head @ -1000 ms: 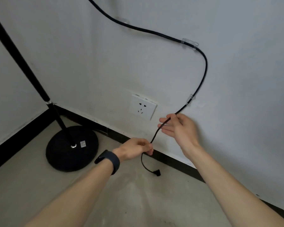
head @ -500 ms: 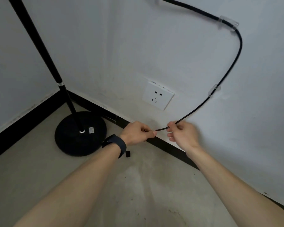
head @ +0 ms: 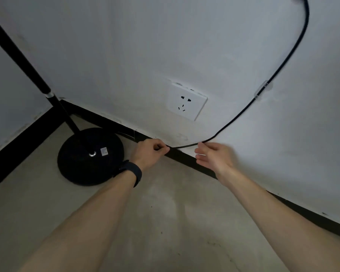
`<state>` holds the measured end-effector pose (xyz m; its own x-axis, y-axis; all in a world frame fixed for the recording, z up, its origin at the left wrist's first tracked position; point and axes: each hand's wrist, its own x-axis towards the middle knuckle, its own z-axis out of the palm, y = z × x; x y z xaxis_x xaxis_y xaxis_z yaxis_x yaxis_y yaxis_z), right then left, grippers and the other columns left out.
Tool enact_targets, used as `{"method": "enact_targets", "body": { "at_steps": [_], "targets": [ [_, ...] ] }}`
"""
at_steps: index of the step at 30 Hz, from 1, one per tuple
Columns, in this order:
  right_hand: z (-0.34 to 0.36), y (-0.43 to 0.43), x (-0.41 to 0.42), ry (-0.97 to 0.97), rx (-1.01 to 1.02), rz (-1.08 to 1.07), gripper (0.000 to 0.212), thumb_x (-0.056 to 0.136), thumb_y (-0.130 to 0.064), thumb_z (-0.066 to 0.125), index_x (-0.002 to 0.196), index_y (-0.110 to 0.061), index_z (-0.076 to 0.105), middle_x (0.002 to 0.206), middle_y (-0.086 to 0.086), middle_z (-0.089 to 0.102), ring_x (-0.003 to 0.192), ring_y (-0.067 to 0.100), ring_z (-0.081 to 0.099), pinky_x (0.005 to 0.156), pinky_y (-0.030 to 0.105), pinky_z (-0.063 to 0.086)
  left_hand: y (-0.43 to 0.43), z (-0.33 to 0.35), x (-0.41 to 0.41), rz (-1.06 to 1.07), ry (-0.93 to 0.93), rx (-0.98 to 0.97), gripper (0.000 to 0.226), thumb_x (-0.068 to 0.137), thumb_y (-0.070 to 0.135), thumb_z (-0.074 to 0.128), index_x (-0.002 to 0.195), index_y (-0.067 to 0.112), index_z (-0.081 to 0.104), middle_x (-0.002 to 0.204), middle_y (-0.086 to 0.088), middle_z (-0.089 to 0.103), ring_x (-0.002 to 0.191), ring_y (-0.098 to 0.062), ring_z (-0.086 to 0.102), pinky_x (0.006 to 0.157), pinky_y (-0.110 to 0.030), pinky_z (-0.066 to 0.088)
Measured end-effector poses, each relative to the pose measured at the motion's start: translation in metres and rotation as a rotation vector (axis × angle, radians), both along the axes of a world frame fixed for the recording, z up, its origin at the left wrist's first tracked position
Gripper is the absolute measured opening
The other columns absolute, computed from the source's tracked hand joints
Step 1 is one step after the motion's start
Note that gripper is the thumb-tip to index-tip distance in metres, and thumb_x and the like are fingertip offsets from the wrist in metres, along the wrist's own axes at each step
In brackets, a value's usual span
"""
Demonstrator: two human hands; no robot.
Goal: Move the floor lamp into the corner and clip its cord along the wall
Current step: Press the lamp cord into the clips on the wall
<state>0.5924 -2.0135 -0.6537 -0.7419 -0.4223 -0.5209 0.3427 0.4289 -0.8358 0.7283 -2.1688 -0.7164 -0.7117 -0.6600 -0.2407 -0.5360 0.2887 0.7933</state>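
Cord (head: 241,116), thin, black and round, hangs down the white wall (head: 116,46) through one clear plastic clip (head: 261,92) and sweeps low toward the black baseboard (head: 186,157), where we hold it. Our left hand (head: 148,154) is curled closed, pinching the cord's end between thumb and fingertips. Our right hand (head: 214,157) is half open, fingers loosely spread, its upper fingers just touching the cord where it bends; we cannot tell whether it grips. We count one square white socket (head: 186,104) between lamp and clip. One floor lamp (head: 90,156) stands in the corner on a round, matte black base with a slim black pole, on the concrete floor (head: 165,222).
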Motion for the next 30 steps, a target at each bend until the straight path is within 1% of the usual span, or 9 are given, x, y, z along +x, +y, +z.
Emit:
{"method": "enact_targets", "body": {
  "at_steps": [3, 7, 13, 16, 20, 23, 25, 28, 30],
  "targets": [
    [-0.007, -0.01, 0.003, -0.092, -0.03, -0.002, 0.008, 0.096, -0.017, 0.065, 0.093, -0.01, 0.064, 0.093, 0.012, 0.069, 0.082, 0.024, 0.067, 0.072, 0.029, 0.059, 0.0, -0.008, -0.003, 0.01, 0.042, 0.005, 0.011, 0.089, 0.038, 0.07, 0.085, 0.029, 0.075, 0.086, 0.011, 0.073, 0.093, -0.011, 0.066, 0.074, -0.026, 0.048],
    [-0.017, -0.021, 0.008, -0.1, -0.11, -0.09, 0.013, 0.096, -0.012, 0.063, 0.104, -0.001, 0.065, 0.087, 0.01, 0.071, 0.075, 0.018, 0.068, 0.068, 0.024, 0.06, 0.002, -0.009, -0.006, 0.048, 0.122, 0.006, 0.009, 0.09, 0.037, 0.07, 0.084, 0.031, 0.074, 0.085, 0.012, 0.074, 0.087, -0.009, 0.067, 0.079, -0.031, 0.054],
    [-0.025, -0.027, 0.012, -0.043, -0.198, -0.217, 0.004, 0.09, -0.007, 0.072, 0.086, -0.008, 0.071, 0.081, 0.008, 0.074, 0.073, 0.014, 0.072, 0.066, 0.02, 0.06, 0.001, -0.007, -0.013, 0.116, 0.125, -0.064, 0.018, 0.091, 0.042, 0.068, 0.097, 0.026, 0.076, 0.101, 0.001, 0.073, 0.093, -0.016, 0.066, 0.079, -0.036, 0.057],
    [-0.028, -0.034, 0.013, 0.016, -0.171, -0.278, 0.005, 0.088, -0.009, 0.074, 0.084, -0.009, 0.071, 0.078, 0.008, 0.073, 0.073, 0.018, 0.072, 0.065, 0.022, 0.06, 0.004, 0.0, -0.026, 0.142, 0.072, -0.108, 0.022, 0.093, 0.04, 0.066, 0.101, 0.022, 0.076, 0.1, -0.004, 0.072, 0.09, -0.021, 0.066, 0.076, -0.035, 0.056],
    [-0.032, -0.04, 0.014, 0.086, -0.094, -0.317, 0.01, 0.09, -0.011, 0.071, 0.08, -0.011, 0.07, 0.073, 0.007, 0.072, 0.067, 0.018, 0.071, 0.068, 0.027, 0.06, 0.004, 0.001, -0.032, 0.173, -0.011, -0.106, 0.024, 0.093, 0.045, 0.064, 0.101, 0.025, 0.075, 0.099, -0.004, 0.074, 0.086, -0.022, 0.068, 0.073, -0.037, 0.058],
    [-0.035, -0.04, 0.015, 0.105, -0.045, -0.335, 0.017, 0.09, -0.012, 0.07, 0.073, -0.014, 0.069, 0.067, 0.004, 0.071, 0.067, 0.02, 0.072, 0.071, 0.033, 0.061, 0.005, 0.0, -0.034, 0.164, -0.063, -0.097, 0.029, 0.093, 0.048, 0.062, 0.105, 0.024, 0.073, 0.104, -0.003, 0.073, 0.09, -0.024, 0.068, 0.073, -0.037, 0.058],
    [-0.036, -0.04, 0.017, 0.089, -0.031, -0.369, 0.019, 0.091, -0.012, 0.068, 0.071, -0.013, 0.068, 0.067, 0.004, 0.071, 0.069, 0.021, 0.072, 0.068, 0.033, 0.061, 0.005, -0.002, -0.031, 0.135, -0.071, -0.101, 0.035, 0.093, 0.052, 0.06, 0.108, 0.022, 0.073, 0.106, -0.002, 0.073, 0.094, -0.024, 0.068, 0.076, -0.036, 0.057],
    [-0.034, -0.04, 0.016, 0.06, -0.034, -0.426, 0.021, 0.09, -0.012, 0.066, 0.07, -0.011, 0.066, 0.069, 0.006, 0.07, 0.07, 0.023, 0.073, 0.064, 0.032, 0.06, -0.007, -0.009, -0.015, 0.005, -0.174, -0.264, 0.037, 0.093, 0.054, 0.057, 0.101, 0.021, 0.073, 0.099, -0.001, 0.074, 0.095, -0.024, 0.067, 0.075, -0.031, 0.047],
    [-0.034, -0.037, 0.013, 0.063, -0.009, -0.432, 0.019, 0.089, -0.011, 0.064, 0.07, -0.01, 0.065, 0.07, 0.007, 0.069, 0.07, 0.024, 0.073, 0.064, 0.034, 0.06, -0.02, -0.015, -0.001, -0.045, -0.268, -0.391, 0.036, 0.094, 0.053, 0.055, 0.104, 0.023, 0.073, 0.106, -0.004, 0.073, 0.107, -0.026, 0.06, 0.085, -0.036, 0.038]
  ]
}}
